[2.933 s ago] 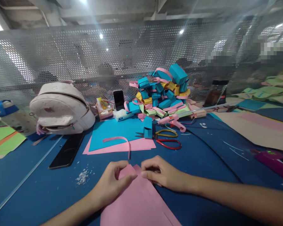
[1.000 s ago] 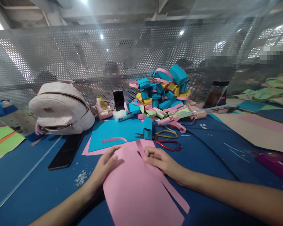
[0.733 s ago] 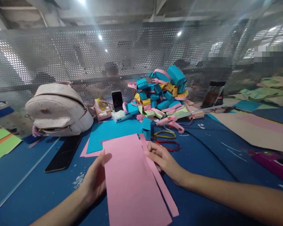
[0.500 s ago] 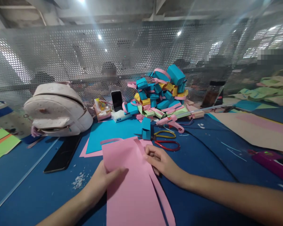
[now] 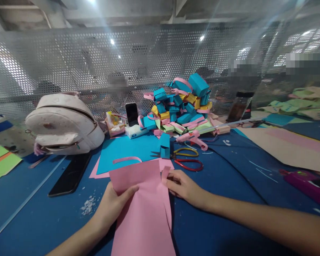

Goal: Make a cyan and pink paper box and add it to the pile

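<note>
My left hand (image 5: 120, 199) grips the left edge of a pink paper sheet (image 5: 144, 220), thumb on top and fingers beneath. At the sheet's right edge, my right hand (image 5: 182, 186) pinches the upper end of a narrow pink strip (image 5: 165, 173). This strip is parted from the sheet at the top and bends down along its right side; whether it still joins lower down I cannot tell. Beyond the sheet lie a curled pink strip (image 5: 126, 159) and a blue paper sheet (image 5: 120, 147). Scissors with yellow and red handles (image 5: 189, 165) rest under a small folded blue paper piece (image 5: 165, 145).
A pink glue gun (image 5: 193, 138) stands before a heap of folded paper boxes (image 5: 181, 106). To the left are a white backpack (image 5: 66, 124) and a black phone (image 5: 70, 174). A purple device (image 5: 306, 185) and large paper sheets (image 5: 288, 145) lie right.
My right hand has pulled the strip's top away from the sheet, opening a gap there. The sheet has bent and shifted slightly left with my left hand.
</note>
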A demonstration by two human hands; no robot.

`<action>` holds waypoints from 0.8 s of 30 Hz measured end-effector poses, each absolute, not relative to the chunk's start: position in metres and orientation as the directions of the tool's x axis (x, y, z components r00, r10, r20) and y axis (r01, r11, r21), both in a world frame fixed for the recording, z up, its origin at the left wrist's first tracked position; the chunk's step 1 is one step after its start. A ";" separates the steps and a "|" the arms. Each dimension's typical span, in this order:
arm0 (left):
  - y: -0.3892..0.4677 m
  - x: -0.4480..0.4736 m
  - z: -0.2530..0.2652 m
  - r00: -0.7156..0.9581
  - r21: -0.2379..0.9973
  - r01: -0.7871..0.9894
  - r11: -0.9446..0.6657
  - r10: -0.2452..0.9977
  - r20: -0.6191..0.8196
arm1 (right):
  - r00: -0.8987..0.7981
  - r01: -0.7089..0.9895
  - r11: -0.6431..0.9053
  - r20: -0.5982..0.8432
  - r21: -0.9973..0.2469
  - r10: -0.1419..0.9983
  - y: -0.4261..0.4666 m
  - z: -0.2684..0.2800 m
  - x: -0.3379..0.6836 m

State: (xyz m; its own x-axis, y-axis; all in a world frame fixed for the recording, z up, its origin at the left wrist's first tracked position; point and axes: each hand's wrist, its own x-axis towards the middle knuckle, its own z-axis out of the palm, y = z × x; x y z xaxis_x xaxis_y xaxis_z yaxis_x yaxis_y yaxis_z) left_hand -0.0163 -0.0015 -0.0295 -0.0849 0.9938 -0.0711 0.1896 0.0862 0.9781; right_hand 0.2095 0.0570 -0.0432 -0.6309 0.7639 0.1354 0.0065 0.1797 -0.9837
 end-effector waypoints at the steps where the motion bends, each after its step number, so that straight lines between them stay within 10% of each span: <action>1: -0.002 -0.016 -0.029 -0.086 0.981 0.178 0.082 0.994 -0.068 | -0.623 -0.001 0.166 0.130 -0.986 0.771 0.057 -0.044 0.210; 24: -0.007 -0.015 -0.034 -0.187 0.986 0.157 0.064 0.982 -0.034 | -0.627 -0.093 0.020 0.074 -0.995 0.776 0.057 -0.046 0.207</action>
